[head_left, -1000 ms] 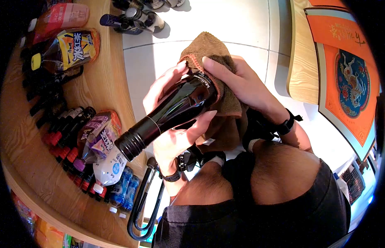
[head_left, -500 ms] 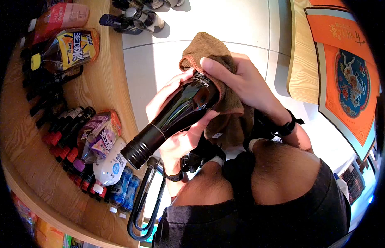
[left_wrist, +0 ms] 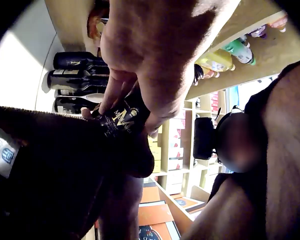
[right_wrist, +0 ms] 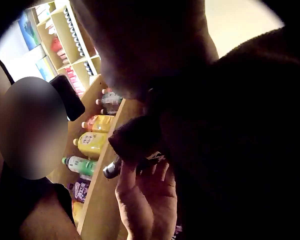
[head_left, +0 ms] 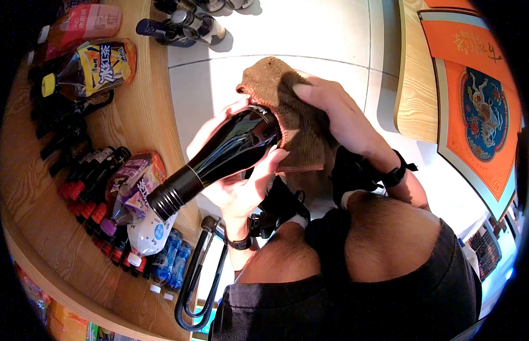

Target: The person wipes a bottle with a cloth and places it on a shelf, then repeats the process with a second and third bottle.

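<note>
A dark, glossy wine bottle (head_left: 227, 148) lies tilted across the head view, its ribbed black cap pointing down-left. My left hand (head_left: 236, 196) grips it around the body, thumb on the near side and fingers on the far side. A brown cloth (head_left: 301, 133) with orange stitched edging covers the bottle's base end. On that cloth is my right hand (head_left: 335, 111), thumb on top and the other fingers hidden behind the fabric. Gold print shows on the bottle's dark label (left_wrist: 122, 120) in the left wrist view. Most of the cloth is dark in the right wrist view.
A wooden shelf (head_left: 153, 108) at left holds dark bottles and drink bottles, including an iced tea bottle (head_left: 100, 68). Several bottles (head_left: 199, 28) stand on the tiled floor ahead. Orange boxes (head_left: 480, 113) lie at right. A black looped bar (head_left: 190, 290) stands near the left knee.
The bottle swung slightly downward, then shifted left with my left hand. The cloth and my right hand moved a little downward, and the right thumb now sits farther from the bottle.
</note>
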`<state>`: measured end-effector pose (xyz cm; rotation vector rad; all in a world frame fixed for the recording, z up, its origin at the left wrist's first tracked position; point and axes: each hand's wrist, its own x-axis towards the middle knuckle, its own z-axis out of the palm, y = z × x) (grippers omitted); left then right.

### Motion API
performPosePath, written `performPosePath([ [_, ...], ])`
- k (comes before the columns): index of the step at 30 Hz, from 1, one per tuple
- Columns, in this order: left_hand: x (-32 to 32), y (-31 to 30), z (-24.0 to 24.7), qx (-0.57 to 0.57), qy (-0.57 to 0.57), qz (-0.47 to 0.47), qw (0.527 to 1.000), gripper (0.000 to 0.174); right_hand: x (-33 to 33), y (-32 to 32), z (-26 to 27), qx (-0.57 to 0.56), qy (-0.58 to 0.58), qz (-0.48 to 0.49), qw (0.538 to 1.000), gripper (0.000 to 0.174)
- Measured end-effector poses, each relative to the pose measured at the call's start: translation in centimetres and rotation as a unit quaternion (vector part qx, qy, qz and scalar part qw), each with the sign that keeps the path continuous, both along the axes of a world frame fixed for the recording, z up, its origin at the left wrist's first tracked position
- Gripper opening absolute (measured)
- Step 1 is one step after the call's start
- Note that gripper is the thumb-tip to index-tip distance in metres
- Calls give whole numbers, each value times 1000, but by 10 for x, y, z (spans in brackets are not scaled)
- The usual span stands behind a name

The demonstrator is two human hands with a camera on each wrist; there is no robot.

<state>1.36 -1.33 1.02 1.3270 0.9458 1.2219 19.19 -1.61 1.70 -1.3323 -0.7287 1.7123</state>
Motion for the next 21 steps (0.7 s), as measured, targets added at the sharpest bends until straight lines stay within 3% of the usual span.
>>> performPosePath([
  [2, -1, 1, -1, 1, -4, 0, 1000, 75, 3, 0, 1, 20, -30, 19, 999, 44],
  [4, -2, 1, -2, 1, -7, 1, 1000, 75, 8, 0, -1, 82, -107, 111, 985, 38],
  [17, -6, -2, -1, -22, 14, 15, 1000, 77, 11, 4, 4, 121, -140, 129, 974, 40],
  [21, -8, -4, -2, -29, 31, 36, 998, 78, 10, 2, 1, 224, -185, 113, 950, 44],
])
